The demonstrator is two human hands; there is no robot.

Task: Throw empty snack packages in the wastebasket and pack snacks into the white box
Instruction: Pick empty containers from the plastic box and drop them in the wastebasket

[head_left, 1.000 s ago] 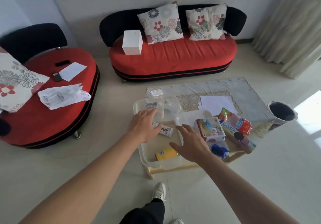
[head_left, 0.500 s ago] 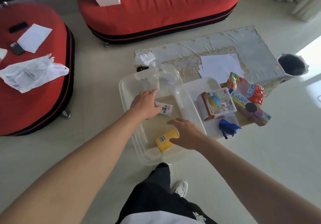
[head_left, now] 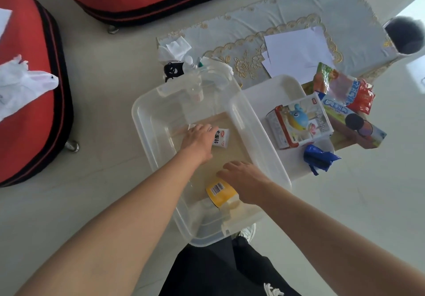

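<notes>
Reaching into the box (head_left: 143,102) with left hand (head_left: 199,140) on the white sachet (head_left: 222,137) mid-floor, fingers hidden, grip impossible to tell, and right hand (head_left: 243,180) flat, fingers loosely apart, just beside the yellow pack (head_left: 219,192) by the near wall; both likely light, crinkly, slippery, so best pinched at a sealed edge.

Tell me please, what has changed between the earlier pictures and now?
The right hand moved from beside the fish carton toward the person, down onto the yellow packet in the clear bin. The left hand lowered onto the white packet; grip unclear. The view tilted down. The lid, the carton on it and the wastebasket stayed put.
</notes>
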